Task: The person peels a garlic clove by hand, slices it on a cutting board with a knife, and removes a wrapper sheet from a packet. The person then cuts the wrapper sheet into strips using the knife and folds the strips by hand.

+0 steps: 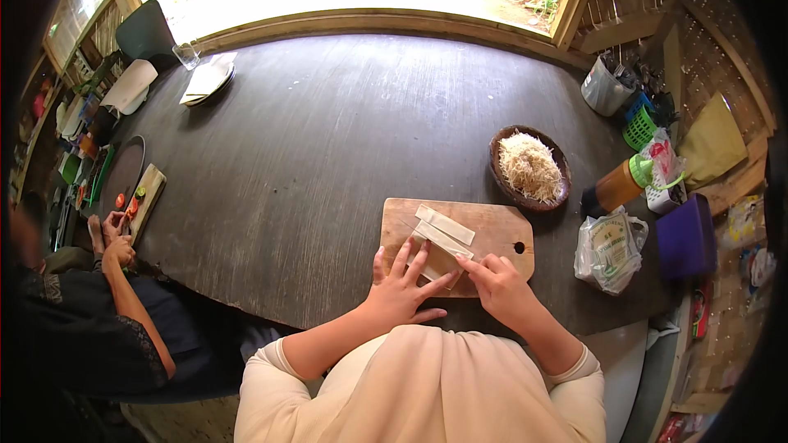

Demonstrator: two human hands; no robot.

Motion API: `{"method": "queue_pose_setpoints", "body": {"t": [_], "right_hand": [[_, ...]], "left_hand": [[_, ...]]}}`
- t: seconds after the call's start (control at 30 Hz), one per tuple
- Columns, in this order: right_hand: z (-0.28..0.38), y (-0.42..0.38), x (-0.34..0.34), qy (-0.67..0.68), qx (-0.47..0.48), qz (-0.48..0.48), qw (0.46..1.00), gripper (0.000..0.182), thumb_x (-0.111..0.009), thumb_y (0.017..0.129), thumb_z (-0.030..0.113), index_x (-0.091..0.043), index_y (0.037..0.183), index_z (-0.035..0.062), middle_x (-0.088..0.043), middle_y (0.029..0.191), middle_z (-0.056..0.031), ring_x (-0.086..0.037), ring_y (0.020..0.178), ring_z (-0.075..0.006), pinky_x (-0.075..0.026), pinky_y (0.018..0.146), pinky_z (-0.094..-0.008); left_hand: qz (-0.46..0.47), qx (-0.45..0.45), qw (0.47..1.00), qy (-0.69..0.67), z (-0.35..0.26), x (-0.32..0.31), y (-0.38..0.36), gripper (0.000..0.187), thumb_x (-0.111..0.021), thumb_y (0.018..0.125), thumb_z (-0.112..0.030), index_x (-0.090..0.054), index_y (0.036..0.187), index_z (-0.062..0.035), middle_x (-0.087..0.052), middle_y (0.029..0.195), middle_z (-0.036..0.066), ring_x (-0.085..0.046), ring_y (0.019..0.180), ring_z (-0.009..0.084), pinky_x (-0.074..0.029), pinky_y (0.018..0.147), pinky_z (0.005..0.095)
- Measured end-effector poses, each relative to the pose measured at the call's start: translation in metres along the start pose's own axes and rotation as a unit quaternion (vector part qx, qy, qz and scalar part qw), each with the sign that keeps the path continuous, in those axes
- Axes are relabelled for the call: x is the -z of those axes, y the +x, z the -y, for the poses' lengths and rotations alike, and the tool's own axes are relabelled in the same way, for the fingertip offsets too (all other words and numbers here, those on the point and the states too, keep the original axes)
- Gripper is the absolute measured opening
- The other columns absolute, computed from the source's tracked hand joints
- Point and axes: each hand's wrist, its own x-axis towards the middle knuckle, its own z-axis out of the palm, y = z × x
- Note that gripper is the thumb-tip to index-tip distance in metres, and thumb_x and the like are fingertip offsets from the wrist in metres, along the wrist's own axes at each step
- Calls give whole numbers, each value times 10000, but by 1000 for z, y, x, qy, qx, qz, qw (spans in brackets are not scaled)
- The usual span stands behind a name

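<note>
Curled fingers on the right hand (pixel 497 280) close around what looks like a thin knife (pixel 420 234), its handle hidden in the palm, the index finger stretched forward. Spread wide, the left hand (pixel 404 289) rests its fingertips at the near left edge of a pale slab (pixel 442 261), which lies on the wooden chopping board (pixel 501 238). Just beyond the slab, on that same board, I can see a pale slice (pixel 447 224) lying slantwise; from where I stand I can't tell what food it is.

Beyond the chopping board's right end sits a dark round bowl (pixel 497 171) heaped with pale shreds (pixel 529 166). To the right of the board rests a plastic-wrapped packet (pixel 609 250), and past it stand a purple box (pixel 687 235) and a bottle with a green cap (pixel 616 189). Well to the left of the board, a co-worker's hands (pixel 119 239) come together beside a narrow wooden board (pixel 149 203) with red pieces (pixel 134 205) on it. Far beyond the chopping board, on its left, are stacked plates (pixel 209 82) near a drinking glass (pixel 187 55).
</note>
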Motion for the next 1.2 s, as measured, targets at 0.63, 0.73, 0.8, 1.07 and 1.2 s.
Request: {"method": "queue_pose_setpoints", "body": {"t": [0.63,0.73,0.8,1.07,1.2], "right_hand": [[-1,7,-3,5,2,4,1000,443,-563,854,1,-592,1282,109,-569,858,-116,-560,775,-298,-494,734,-380],[-2,7,-3,-2,2,9,1000,435,-563,858,3,-593,1279,108,-575,867,-118,-565,782,-299,-497,739,-379],[-1,8,-3,0,-1,11,1000,442,-563,852,0,-593,1279,107,-575,868,-118,-566,784,-298,-499,740,-379],[-1,10,-3,5,0,14,1000,468,-555,836,-13,-586,1287,107,-580,872,-121,-567,791,-298,-500,746,-381],[-2,9,-4,0,1,11,1000,473,-550,836,-11,-584,1291,115,-585,875,-118,-568,790,-299,-500,743,-386]], "left_hand": [[32,5,999,-12,0,5,0,715,-468,837,-741,-328,1473,-446,-222,1557,238,-136,1447,471,-103,1000,746],[30,4,1000,-8,0,6,1,719,-463,835,-746,-323,1475,-447,-220,1560,234,-139,1448,467,-100,1003,744],[28,3,1000,-6,0,5,1,720,-459,836,-748,-322,1475,-448,-220,1560,234,-141,1448,465,-98,1004,743],[1,-3,1000,-13,0,3,1,684,-508,817,-744,-436,1420,-430,-231,1544,245,-170,1425,495,-114,984,745],[-6,4,1000,-19,0,2,-1,668,-516,826,-728,-439,1418,-428,-256,1541,206,-181,1428,463,-113,985,744]]}}
